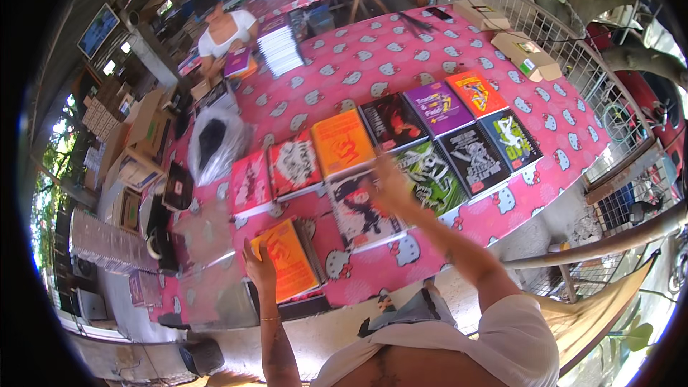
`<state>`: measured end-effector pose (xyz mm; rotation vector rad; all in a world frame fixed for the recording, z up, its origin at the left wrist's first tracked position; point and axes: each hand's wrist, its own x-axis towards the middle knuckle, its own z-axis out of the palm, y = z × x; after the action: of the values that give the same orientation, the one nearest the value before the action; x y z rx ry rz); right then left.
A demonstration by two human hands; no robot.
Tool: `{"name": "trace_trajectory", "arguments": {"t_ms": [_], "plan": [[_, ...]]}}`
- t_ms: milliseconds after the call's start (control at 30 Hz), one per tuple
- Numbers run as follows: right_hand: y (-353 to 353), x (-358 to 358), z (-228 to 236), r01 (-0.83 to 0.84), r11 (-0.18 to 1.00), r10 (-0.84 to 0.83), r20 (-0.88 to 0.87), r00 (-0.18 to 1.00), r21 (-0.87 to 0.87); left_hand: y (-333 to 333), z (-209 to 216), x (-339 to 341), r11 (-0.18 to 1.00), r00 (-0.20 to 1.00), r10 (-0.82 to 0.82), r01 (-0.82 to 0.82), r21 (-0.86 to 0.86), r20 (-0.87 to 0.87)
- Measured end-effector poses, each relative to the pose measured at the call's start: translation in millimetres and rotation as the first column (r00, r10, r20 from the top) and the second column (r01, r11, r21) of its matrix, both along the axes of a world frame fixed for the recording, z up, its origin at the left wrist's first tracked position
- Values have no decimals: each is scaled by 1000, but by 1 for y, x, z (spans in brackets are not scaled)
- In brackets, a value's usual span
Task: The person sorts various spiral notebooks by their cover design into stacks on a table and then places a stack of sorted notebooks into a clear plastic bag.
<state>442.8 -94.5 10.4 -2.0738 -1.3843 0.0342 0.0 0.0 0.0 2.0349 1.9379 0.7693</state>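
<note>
- Pink cat-print surface (322, 89) carries the work.
- One orange notebook (292, 265) sits in the left grip (261, 266), which is partly closed on its left edge, thumb over the cover.
- Just beyond the right grip's forearm side, the white-and-black notebook (364, 213) lies flat; the right grip (393, 188) is blurred, its hold impossible to tell.
- Beyond the left grip, a far row (344, 142) of six notebooks seems complete.
- Near row (474, 161), mostly right of the right grip, has four; judging by that, some laying-out may be left.
</note>
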Motion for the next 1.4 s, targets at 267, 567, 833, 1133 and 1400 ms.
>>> {"name": "trace_trajectory", "arguments": {"t_ms": [267, 567, 833, 1133, 1400], "plan": [[26, 124, 20, -214, 938, 155, -222, 963, -273, 7, 32, 362, 806, 784, -546, 588, -68, 295], [33, 326, -14, 324, 914, -158, 518, 841, -246, 51, 18, 443, 894, 878, -445, 445, 44, 176], [0, 245, 81, 161, 877, 114, -522, 845, 452, -3, 158, 237, 862, 35, -182, 487, 142, 983], [12, -189, 36, -699, 561, 733, 128, 669, 443, -34, 81, -72, 724, -256, 40, 673, 149, 966], [-31, -140, 11, -527, 773, 533, 87, 841, 354, -95, 16, -12, 967, 840, 157, -23, 255, -519]]}}
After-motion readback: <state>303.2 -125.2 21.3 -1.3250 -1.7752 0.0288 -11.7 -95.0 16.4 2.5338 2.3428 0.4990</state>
